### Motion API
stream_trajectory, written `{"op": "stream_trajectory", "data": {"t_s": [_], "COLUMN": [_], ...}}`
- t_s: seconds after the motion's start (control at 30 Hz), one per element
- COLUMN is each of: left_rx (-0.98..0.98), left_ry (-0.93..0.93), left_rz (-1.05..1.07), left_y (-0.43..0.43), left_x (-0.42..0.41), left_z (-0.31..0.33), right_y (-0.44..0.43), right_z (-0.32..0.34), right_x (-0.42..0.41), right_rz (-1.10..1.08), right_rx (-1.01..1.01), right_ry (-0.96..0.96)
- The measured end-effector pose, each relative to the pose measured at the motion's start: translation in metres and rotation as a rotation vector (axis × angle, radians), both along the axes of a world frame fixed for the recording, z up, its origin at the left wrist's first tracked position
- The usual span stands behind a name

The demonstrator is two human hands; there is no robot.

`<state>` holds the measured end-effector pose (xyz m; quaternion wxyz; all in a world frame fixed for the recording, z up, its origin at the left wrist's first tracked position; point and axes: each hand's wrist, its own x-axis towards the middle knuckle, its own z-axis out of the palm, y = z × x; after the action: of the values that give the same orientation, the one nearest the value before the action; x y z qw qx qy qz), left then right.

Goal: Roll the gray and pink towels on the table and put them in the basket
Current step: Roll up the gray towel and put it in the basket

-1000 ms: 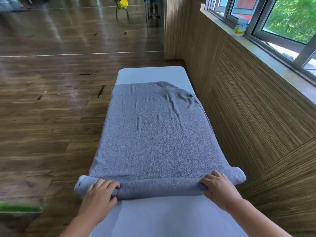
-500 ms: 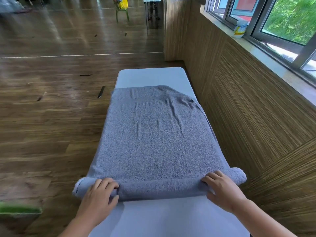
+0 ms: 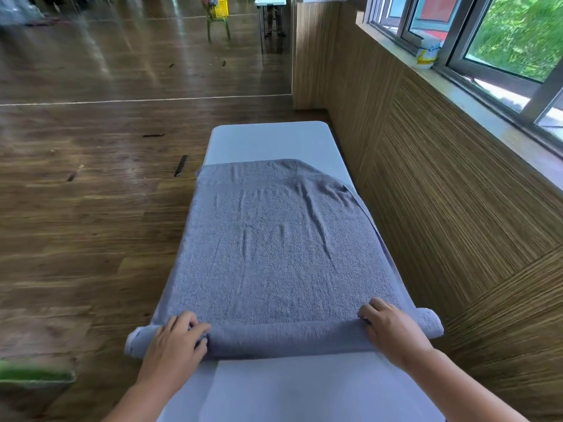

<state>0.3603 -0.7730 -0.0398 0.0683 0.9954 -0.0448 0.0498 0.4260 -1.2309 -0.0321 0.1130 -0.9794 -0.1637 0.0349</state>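
Gray towel (image 3: 274,254) lies flat along the table (image 3: 268,141), near edge turned up into a low roll (image 3: 289,338) lying crosswise just in front of me. Both ends of the roll stick out past the table's sides, so they have nothing under them. Main risk, as I judge it: the ends sag and loosen while the middle tightens, giving a slack, uneven roll. Second risk: one hand pushes ahead of the other and the roll goes crooked or cones out to one side. Third: long creases run through the flat part ahead, and the right edge droops off the table toward the wood-panelled wall (image 3: 441,208); rolled in as they are, they would make lumps. The tabletop looks smooth, so the cloth may slide toward me instead of turning over. Left hand (image 3: 173,345) sits on the roll near its left end, palm down, fingers curled over the top and gripping cloth. Right hand (image 3: 393,333) mirrors it near the right end, fingers hooked over the roll. Hands well apart, forearms angled in from below. Pink towel not in view; which thing is the basket I cannot tell.
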Motion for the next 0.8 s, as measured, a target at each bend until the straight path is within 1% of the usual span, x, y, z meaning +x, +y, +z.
{"op": "stream_trajectory", "data": {"t_s": [0.07,0.13,0.23,0.3,0.33,0.53,0.63,0.7,0.73,0.8], "left_rx": [-0.022,-0.03,0.002,0.025,0.034,0.044,0.01,-0.04,-0.058,-0.06], "left_ry": [-0.03,-0.027,0.076,0.109,0.113,0.048,0.015,-0.001,-0.006,0.03], "left_rz": [-0.016,-0.039,-0.04,-0.031,-0.027,-0.058,-0.032,-0.041,-0.061,-0.084], "left_y": [-0.004,-0.005,-0.006,-0.006,-0.006,0.0,-0.002,-0.004,-0.004,-0.002], "left_x": [0.0,-0.003,-0.006,-0.005,-0.004,-0.002,0.003,0.004,0.004,0.001], "left_z": [-0.001,-0.002,0.0,0.002,0.003,0.003,0.003,0.001,-0.001,-0.002], "right_y": [0.001,-0.002,-0.003,0.0,0.001,-0.002,0.001,0.002,0.001,-0.002], "right_z": [-0.002,-0.003,0.0,0.003,0.001,0.0,0.0,-0.001,-0.001,-0.001], "right_x": [-0.003,-0.008,-0.01,-0.009,-0.007,0.003,0.005,0.002,0.0,-0.003], "right_rz": [0.03,0.088,0.08,0.068,0.08,0.111,0.008,0.019,0.052,0.118], "right_rx": [0.011,-0.037,-0.143,-0.165,-0.155,-0.114,0.001,0.06,0.053,-0.027], "right_ry": [-0.011,-0.008,0.004,0.01,-0.006,0.069,0.046,0.011,0.002,0.019]}}
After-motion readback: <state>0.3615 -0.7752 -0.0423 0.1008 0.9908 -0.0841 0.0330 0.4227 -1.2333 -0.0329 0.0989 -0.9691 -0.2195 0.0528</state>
